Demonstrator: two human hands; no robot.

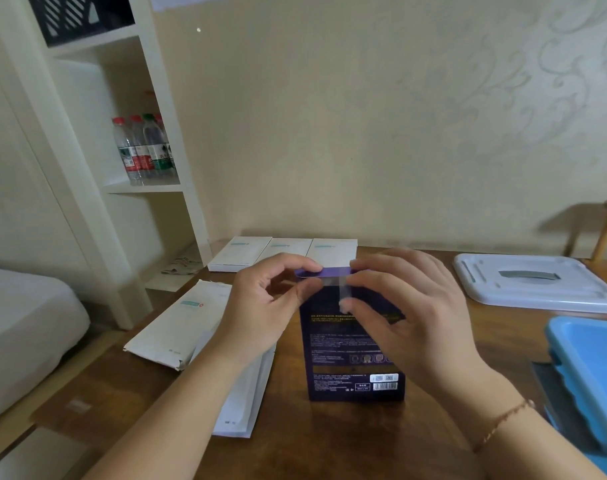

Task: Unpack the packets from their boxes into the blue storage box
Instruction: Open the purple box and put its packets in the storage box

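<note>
Purple box [354, 344], dark, upright on the wooden table [364, 438] at centre frame; printed back panel faces the camera, barcode at its lower right corner. Lighter purple top flap closed, a strip of clear tape [343, 289] running over the flap edge and down the back.

Left hand [260, 306], centre-left: fingers curled, forefinger laid on the top flap, thumb against the upper left corner of the box, pinching that corner.

Right hand [412, 306], centre-right: fingers bent, forefinger at the right end of the top flap, thumb pressed on the lower end of the tape strip. Thin bracelet [502, 420] on the wrist.

White boxes: three in a row [284, 252] at the far table edge behind the hands; two more lying flat at left, one [177, 327] angled with an open end, one [239, 403] partly under the left forearm.

Blue storage box [586, 358], right edge of frame, only partly in view; whether it holds anything cannot be told.

Pale lid [537, 282], flat on the table, upper right of the box.

White shelf unit [135, 188], upper left, holding water bottles [142, 147] with red and green caps.
</note>
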